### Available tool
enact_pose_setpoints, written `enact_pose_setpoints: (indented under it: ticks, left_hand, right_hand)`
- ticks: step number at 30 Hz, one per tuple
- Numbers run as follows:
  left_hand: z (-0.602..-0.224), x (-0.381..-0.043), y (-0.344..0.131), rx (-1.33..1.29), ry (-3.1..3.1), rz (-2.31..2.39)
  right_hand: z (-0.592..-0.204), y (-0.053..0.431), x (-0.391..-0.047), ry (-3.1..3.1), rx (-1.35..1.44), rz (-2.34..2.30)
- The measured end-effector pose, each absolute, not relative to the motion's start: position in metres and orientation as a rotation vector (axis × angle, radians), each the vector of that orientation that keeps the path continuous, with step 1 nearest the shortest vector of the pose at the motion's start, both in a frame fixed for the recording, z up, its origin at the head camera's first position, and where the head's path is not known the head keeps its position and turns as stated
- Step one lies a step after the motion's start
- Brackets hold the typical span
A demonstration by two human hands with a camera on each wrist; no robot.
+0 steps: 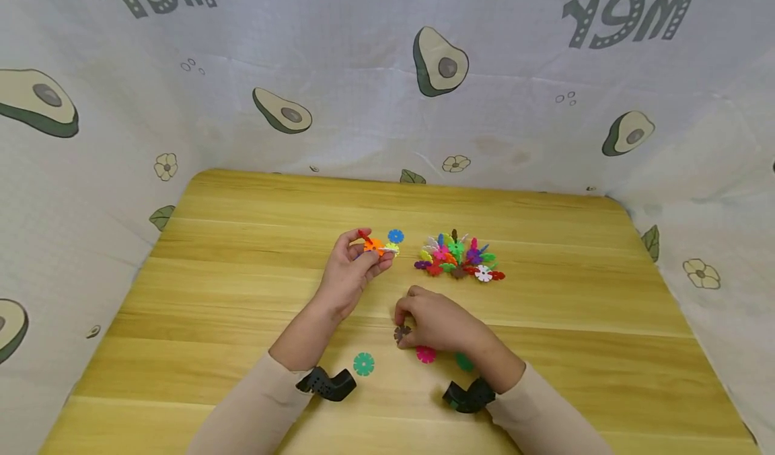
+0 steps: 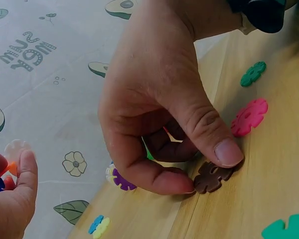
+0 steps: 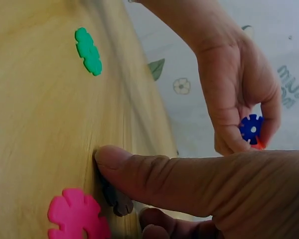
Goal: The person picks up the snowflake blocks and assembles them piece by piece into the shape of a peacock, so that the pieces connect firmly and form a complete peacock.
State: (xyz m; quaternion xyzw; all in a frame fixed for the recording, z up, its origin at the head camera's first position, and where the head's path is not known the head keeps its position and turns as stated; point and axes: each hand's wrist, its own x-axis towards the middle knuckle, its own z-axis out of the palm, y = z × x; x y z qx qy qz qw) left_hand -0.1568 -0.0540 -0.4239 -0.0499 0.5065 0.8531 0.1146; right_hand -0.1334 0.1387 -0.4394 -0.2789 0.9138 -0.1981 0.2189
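Note:
My left hand [image 1: 350, 273] is raised over the table and pinches a small joined cluster of notched plastic discs, with an orange disc [image 1: 373, 245], a red one [image 1: 364, 235] and a white one among them. A dark blue disc [image 3: 251, 128] of this cluster shows in the right wrist view. Lower down, my right hand [image 1: 438, 320] has thumb and forefinger on a brown flower-shaped disc [image 2: 212, 177] at the tabletop. Right beside it lies a pink disc [image 1: 426, 355]. The remaining fingers of the right hand are curled and partly hidden.
A pile of joined, many-coloured discs [image 1: 458, 256] stands right of the left hand. Beyond that hand lie a blue disc [image 1: 395, 236] and a yellow one [image 1: 393, 247]. One green disc [image 1: 364, 364] lies between the forearms, another [image 1: 464, 362] by the right wrist. Patterned cloth [image 1: 363, 125] hangs behind the table.

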Motion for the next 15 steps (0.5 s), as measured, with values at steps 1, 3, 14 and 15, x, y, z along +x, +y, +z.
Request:
enact_pose_setpoints:
  ticks: [1,3,14,15]
  left_hand:
    - [-0.4240,-0.1569,-0.0542,-0.138,1.484,2.496]
    - [-0.4243,-0.1568,-0.0546,-0.123,1.482,2.486]
    - [-0.4254,-0.1533,-0.0534,0.035,1.603,2.412]
    - [-0.4259,-0.1530,-0.0528,0.053,1.641,2.400]
  right_hand:
    - [-0.4394,0.1386,-0.1337,2.535,-0.769,-0.555]
    - [-0.4397,0.1383,-0.1349,2.553,-0.768,-0.572]
    - [-0.4350,0.1344,-0.1418,2.542,-0.433,-1.615]
    - [-0.4345,0.1343,-0.1421,2.483,-0.388,-1.738]
